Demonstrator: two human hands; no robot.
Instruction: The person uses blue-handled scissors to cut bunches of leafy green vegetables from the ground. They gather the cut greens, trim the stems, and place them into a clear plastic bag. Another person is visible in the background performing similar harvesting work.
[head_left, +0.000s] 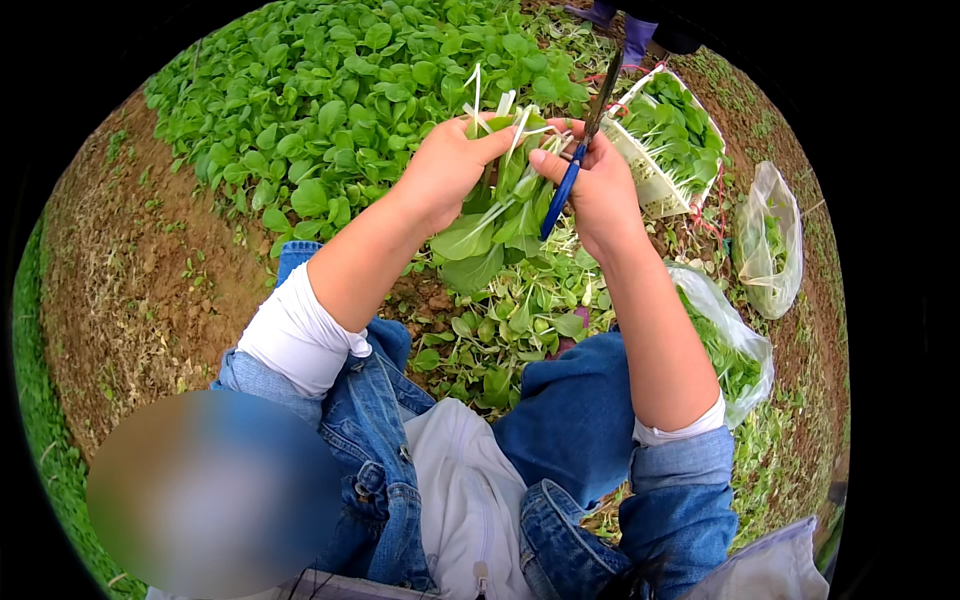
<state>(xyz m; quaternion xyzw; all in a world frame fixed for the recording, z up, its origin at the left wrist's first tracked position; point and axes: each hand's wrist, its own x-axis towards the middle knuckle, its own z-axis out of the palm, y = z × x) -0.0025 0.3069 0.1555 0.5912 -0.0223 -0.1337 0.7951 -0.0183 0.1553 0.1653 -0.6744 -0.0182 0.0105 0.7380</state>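
Observation:
A bunch of cut leafy greens (480, 240) hangs between my hands, leaves pointing down toward me and pale stems up. My left hand (461, 161) grips the bunch from the left, its thumb across the stems. My right hand (596, 176) pinches stems at the right side of the bunch with thumb and fingers. Blue-handled scissors (574, 180) also rest in my right hand, their dark blades pointing up and away. Some of the fingers are hidden behind the leaves.
Dense leafy plants (330, 112) grow ahead and left. At right stand a white plastic crate (645, 161) of greens and two clear plastic bags (772, 262), (739, 330) holding greens. Cut leaves (517, 322) litter the soil below my hands. Another person's purple boot (637, 37) shows at top right.

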